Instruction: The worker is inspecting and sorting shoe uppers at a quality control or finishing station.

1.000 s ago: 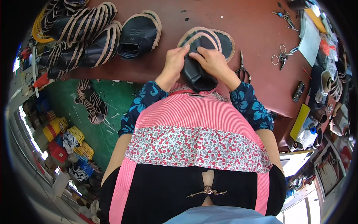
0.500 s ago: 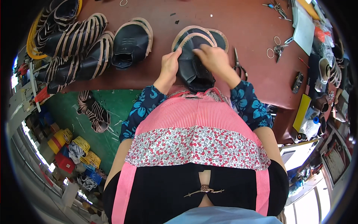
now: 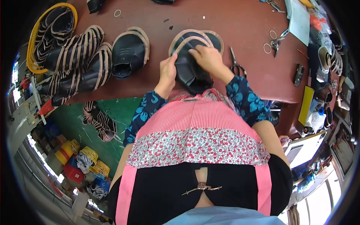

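Observation:
A black leather shoe upper point(image 3: 185, 69) with a tan strip round its toe edge lies at the table's front edge, against my apron. My left hand point(image 3: 167, 73) grips its left side, thumb on top and fingers mostly hidden beneath. Over the toe part, my right hand point(image 3: 210, 60) is closed, fingers bent and pressed together against the black leather. Whatever lies between those fingertips is hidden. Just beyond are two more uppers with tan edges point(image 3: 214, 39), partly covered by the held one. Scissors with black handles point(image 3: 237, 67) rest to the right of my right hand.
On the left of the red-brown table point(image 3: 150, 15) lie a pair of nested uppers point(image 3: 129, 50), long stacks of uppers point(image 3: 73, 48) and a yellow basket point(image 3: 32, 62). Small snips point(image 3: 275, 47), a black device point(image 3: 298, 75) and a red pen point(image 3: 303, 54) lie right. Another stack point(image 3: 99, 122) sits lower left.
The view has shifted, so the table sits lower and more dark pieces show at its far side. Both hands stay at the same upper, the right hand's fingers slightly moved over its toe.

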